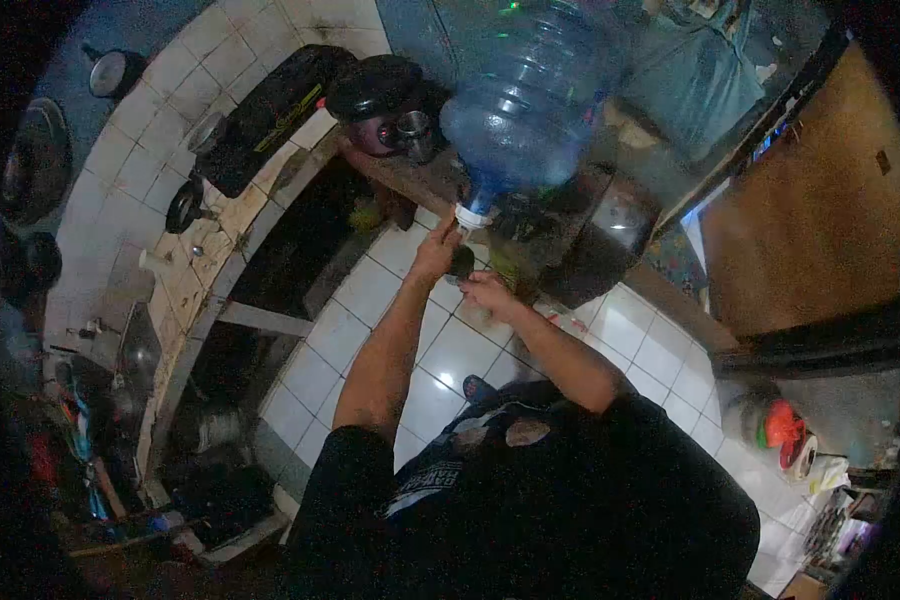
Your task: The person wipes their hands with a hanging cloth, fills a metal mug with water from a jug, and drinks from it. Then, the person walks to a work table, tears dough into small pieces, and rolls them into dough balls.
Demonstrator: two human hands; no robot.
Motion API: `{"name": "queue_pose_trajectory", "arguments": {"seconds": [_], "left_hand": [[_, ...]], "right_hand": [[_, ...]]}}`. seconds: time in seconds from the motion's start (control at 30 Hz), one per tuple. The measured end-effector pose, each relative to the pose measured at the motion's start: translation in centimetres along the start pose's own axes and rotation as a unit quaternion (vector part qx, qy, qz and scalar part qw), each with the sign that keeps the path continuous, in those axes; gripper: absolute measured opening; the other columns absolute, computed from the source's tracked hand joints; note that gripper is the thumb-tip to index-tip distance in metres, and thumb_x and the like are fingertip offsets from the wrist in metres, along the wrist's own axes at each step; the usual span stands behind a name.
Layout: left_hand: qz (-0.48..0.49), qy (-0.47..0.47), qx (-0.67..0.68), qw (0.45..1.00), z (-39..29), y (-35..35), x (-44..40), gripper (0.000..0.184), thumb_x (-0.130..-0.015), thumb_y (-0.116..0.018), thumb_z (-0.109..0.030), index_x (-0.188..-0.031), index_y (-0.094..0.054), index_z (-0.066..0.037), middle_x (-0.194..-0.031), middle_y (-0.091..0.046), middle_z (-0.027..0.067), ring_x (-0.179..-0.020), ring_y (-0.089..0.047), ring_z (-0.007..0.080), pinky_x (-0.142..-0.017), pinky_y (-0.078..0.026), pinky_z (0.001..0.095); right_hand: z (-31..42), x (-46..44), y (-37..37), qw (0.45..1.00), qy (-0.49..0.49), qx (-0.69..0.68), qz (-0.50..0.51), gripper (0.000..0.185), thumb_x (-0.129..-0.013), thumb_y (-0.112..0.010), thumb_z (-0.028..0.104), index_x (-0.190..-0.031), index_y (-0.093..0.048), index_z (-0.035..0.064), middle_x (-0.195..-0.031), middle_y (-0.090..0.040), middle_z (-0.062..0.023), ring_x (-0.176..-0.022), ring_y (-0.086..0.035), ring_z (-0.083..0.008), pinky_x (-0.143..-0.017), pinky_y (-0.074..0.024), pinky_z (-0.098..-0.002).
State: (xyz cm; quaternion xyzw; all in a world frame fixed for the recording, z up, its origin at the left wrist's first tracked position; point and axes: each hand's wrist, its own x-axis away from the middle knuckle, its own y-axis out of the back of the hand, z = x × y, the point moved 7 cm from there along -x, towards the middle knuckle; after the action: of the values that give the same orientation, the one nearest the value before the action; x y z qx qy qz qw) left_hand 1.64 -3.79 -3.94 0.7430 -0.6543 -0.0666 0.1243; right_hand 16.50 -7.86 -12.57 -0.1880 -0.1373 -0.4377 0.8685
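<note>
A large blue water jug (520,130) lies tilted with its neck toward me, a white cap or spout (472,216) fitted on the mouth. My left hand (436,252) reaches up to this white piece, its fingers closed at its near side. Just below it, my right hand (490,294) is closed at a small dark, cup-like thing (461,263). Dim light and blur leave its exact kind unclear. Both hands are close together under the jug's mouth.
On the left runs a tiled counter with a black covered stove (280,120) and a small pan (183,207). A dark rice cooker (375,105) stands left of the jug. White floor tiles (450,365) lie below; a wooden door (810,190) is at right.
</note>
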Motion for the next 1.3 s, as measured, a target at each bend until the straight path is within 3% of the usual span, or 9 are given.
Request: {"name": "queue_pose_trajectory", "arguments": {"seconds": [0.3,0.5,0.8,0.87,0.93,0.97,1.0,1.1,1.3], "left_hand": [[0.039,0.06,-0.295,0.953,-4.4,0.6,1.0,0.071,-0.1,-0.063,-0.039,-0.161,-0.035,-0.016,-0.155,-0.051,0.0167,-0.146,-0.045,0.0317,-0.116,-0.038,0.0411],[-0.076,0.02,-0.049,0.996,-6.5,5.2,6.0,0.072,-0.099,-0.066,-0.041,-0.157,-0.041,-0.006,-0.159,-0.047,0.0164,-0.149,-0.041,0.0298,-0.118,-0.036,0.0404],[-0.231,0.325,0.083,0.913,27.3,12.8,35.5,0.057,-0.1,-0.065,-0.037,-0.141,-0.059,0.002,-0.139,-0.063,0.0176,-0.13,-0.057,0.0281,-0.112,-0.042,0.0404],[-0.082,0.285,-0.153,0.943,31.2,9.8,44.5,0.041,-0.094,-0.066,-0.029,-0.126,-0.068,-0.004,-0.117,-0.071,0.0109,-0.105,-0.064,0.0265,-0.095,-0.051,0.0415],[0.067,0.161,-0.479,0.86,32.0,5.6,52.5,0.035,-0.082,-0.065,-0.011,-0.117,-0.072,-0.011,-0.101,-0.071,0.0091,-0.086,-0.065,0.0301,-0.084,-0.055,0.0427],[-0.056,0.335,-0.165,0.926,33.4,5.0,56.2,0.026,-0.087,-0.067,-0.017,-0.112,-0.072,-0.013,-0.09,-0.068,0.0051,-0.077,-0.061,0.0245,-0.074,-0.054,0.0392],[-0.17,0.461,0.173,0.853,34.3,2.5,60.7,0.019,-0.091,-0.069,-0.024,-0.108,-0.073,-0.014,-0.079,-0.064,0.001,-0.067,-0.058,0.0188,-0.065,-0.053,0.0356],[-0.131,0.563,0.292,0.762,34.5,-2.6,63.5,0.025,-0.094,-0.071,-0.035,-0.108,-0.073,-0.015,-0.083,-0.066,-0.0006,-0.073,-0.061,0.0141,-0.062,-0.053,0.0342],[-0.208,0.439,0.177,0.856,29.8,-4.0,55.6,0.035,-0.097,-0.068,-0.038,-0.115,-0.07,-0.008,-0.087,-0.065,0.0011,-0.071,-0.058,0.0157,-0.06,-0.05,0.034]], "right_hand": [[0.2,-0.7,0.4,1.0,-0.002,0.03,0.006,0.016,-0.099,-0.07,0.025,-0.093,-0.064,0.0119,-0.081,-0.064,0.0021,-0.071,-0.058,-0.0095,-0.063,-0.0486,-0.027],[1.2,0.4,0.9,0.999,-0.003,0.024,-0.034,0.02,-0.099,-0.071,0.03,-0.098,-0.064,0.0108,-0.089,-0.066,0.0021,-0.074,-0.059,-0.009,-0.066,-0.0494,-0.0262],[2.6,2.0,-0.2,0.996,-0.048,0.071,0.017,0.032,-0.102,-0.066,0.042,-0.105,-0.064,0.0104,-0.102,-0.068,-0.0007,-0.096,-0.066,-0.0121,-0.083,-0.0535,-0.0305],[4.3,3.8,-0.8,0.997,-0.047,0.058,0.036,0.035,-0.102,-0.066,0.043,-0.108,-0.065,0.0086,-0.104,-0.069,-0.0026,-0.095,-0.067,-0.0137,-0.085,-0.0539,-0.0313],[5.4,5.5,-1.0,0.995,-0.049,0.06,0.06,0.035,-0.102,-0.065,0.042,-0.109,-0.066,0.0082,-0.103,-0.069,-0.003,-0.094,-0.067,-0.0138,-0.085,-0.0542,-0.0314],[6.2,6.3,-1.2,0.994,-0.045,0.059,0.084,0.035,-0.103,-0.065,0.042,-0.109,-0.067,0.0078,-0.103,-0.07,-0.0033,-0.093,-0.068,-0.0139,-0.085,-0.0545,-0.0315],[7.5,7.7,-1.3,0.993,-0.049,0.064,0.086,0.035,-0.103,-0.065,0.042,-0.109,-0.067,0.0078,-0.103,-0.07,-0.0033,-0.093,-0.068,-0.0139,-0.085,-0.0545,-0.0315],[13.4,12.0,-1.7,0.986,-0.01,0.124,0.115,0.024,-0.103,-0.065,0.032,-0.096,-0.067,0.0093,-0.086,-0.066,0.0021,-0.079,-0.061,-0.0083,-0.073,-0.0525,-0.0276],[30.3,25.4,-3.0,0.842,0.105,0.478,0.227,0.031,-0.101,-0.067,0.031,-0.113,-0.069,0.0028,-0.099,-0.073,-0.0106,-0.095,-0.07,-0.0195,-0.085,-0.0547,-0.0374]]}}
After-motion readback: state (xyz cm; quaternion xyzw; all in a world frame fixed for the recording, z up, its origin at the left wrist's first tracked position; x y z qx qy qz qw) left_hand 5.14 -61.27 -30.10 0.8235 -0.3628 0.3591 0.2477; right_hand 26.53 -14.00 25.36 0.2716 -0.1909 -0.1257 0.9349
